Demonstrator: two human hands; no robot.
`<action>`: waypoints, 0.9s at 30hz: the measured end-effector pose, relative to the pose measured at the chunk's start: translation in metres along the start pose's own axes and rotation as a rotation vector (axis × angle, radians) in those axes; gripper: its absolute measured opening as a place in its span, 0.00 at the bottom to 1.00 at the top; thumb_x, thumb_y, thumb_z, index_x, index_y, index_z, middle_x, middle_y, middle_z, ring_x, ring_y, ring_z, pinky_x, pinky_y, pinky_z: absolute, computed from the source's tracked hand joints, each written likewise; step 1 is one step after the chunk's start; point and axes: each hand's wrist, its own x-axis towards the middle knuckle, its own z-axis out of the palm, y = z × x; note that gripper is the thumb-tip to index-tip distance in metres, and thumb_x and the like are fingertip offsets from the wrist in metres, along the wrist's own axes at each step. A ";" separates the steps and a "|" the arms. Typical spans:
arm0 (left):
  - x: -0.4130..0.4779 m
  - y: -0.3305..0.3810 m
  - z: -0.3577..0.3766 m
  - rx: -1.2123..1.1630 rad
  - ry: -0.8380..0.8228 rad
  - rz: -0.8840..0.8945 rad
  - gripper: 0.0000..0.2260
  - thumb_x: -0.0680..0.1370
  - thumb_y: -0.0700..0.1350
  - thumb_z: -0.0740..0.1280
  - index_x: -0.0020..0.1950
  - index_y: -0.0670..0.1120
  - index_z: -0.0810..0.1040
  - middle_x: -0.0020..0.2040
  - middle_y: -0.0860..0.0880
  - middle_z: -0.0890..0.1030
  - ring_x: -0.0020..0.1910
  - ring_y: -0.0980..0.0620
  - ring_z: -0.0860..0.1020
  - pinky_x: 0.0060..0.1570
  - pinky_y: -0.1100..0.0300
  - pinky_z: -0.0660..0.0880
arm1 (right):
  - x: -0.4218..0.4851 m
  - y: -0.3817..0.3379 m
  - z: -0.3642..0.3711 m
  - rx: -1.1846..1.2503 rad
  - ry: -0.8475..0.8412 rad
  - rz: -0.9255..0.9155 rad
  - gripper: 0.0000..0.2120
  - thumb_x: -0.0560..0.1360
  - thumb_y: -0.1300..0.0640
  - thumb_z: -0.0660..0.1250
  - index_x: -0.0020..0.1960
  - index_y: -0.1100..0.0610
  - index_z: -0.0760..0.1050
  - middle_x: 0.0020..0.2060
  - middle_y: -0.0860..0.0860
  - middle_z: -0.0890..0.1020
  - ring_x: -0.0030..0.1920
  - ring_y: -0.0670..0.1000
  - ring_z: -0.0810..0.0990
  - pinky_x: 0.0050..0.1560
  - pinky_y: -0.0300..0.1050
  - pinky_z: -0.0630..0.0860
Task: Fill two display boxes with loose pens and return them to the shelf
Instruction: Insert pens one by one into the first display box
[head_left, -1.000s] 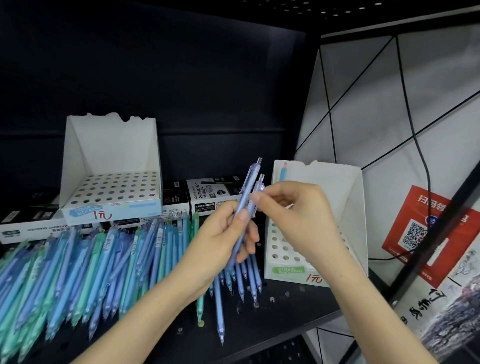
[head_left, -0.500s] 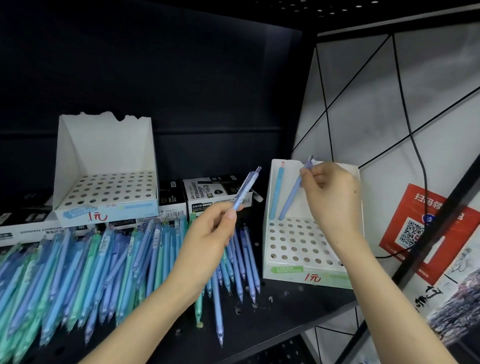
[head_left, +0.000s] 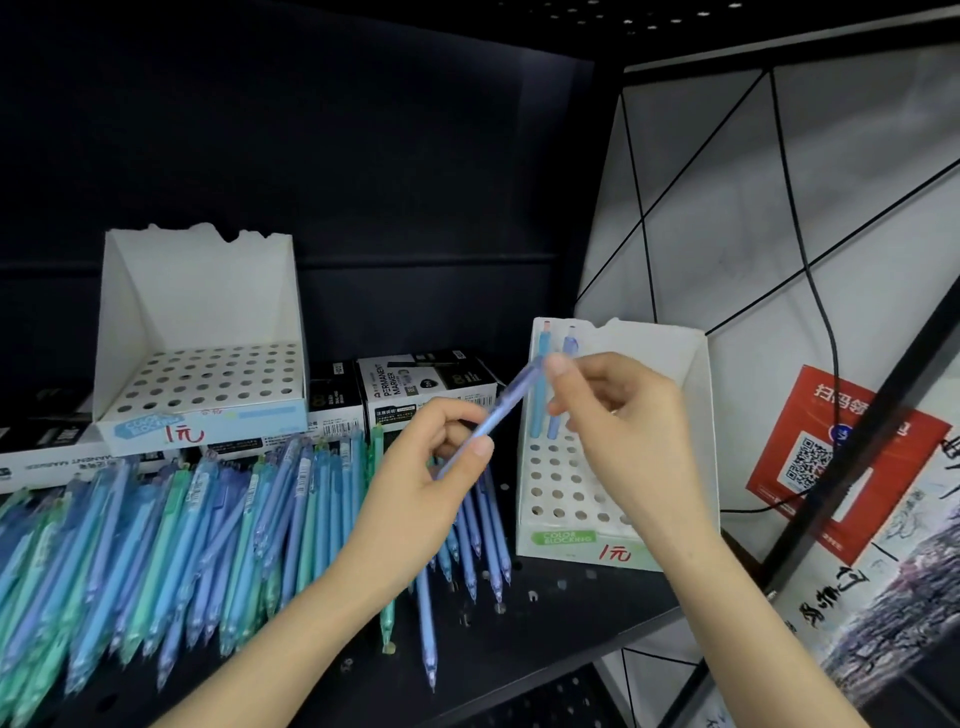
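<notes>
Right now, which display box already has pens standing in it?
The green-labelled box on the right: two pens stand in its back row. The blue-labelled box holds none.

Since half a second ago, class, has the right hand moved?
Yes. Against the right display box, the right hand has drawn left and down from its back wall to the pen in the left hand.

loose pens: cut by left edge | held pen: blurred
</notes>
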 end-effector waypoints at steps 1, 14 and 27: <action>-0.001 0.001 0.002 0.035 -0.016 0.031 0.08 0.77 0.41 0.65 0.50 0.55 0.76 0.38 0.53 0.75 0.41 0.55 0.74 0.43 0.64 0.72 | -0.006 -0.004 0.001 0.066 -0.056 0.043 0.11 0.73 0.45 0.66 0.43 0.52 0.79 0.32 0.47 0.82 0.32 0.41 0.78 0.34 0.36 0.74; 0.001 -0.009 0.008 0.512 -0.201 0.019 0.30 0.73 0.53 0.68 0.71 0.64 0.59 0.64 0.68 0.64 0.64 0.60 0.67 0.67 0.55 0.66 | 0.038 0.020 -0.042 -0.168 0.212 -0.062 0.03 0.77 0.60 0.60 0.46 0.55 0.72 0.33 0.53 0.80 0.36 0.56 0.80 0.40 0.55 0.79; 0.001 -0.016 0.009 0.522 -0.260 0.017 0.31 0.74 0.50 0.69 0.69 0.67 0.55 0.63 0.69 0.64 0.65 0.62 0.65 0.69 0.55 0.64 | 0.055 0.032 -0.010 -0.456 -0.049 -0.060 0.17 0.78 0.59 0.58 0.30 0.58 0.62 0.22 0.49 0.63 0.25 0.48 0.60 0.30 0.43 0.60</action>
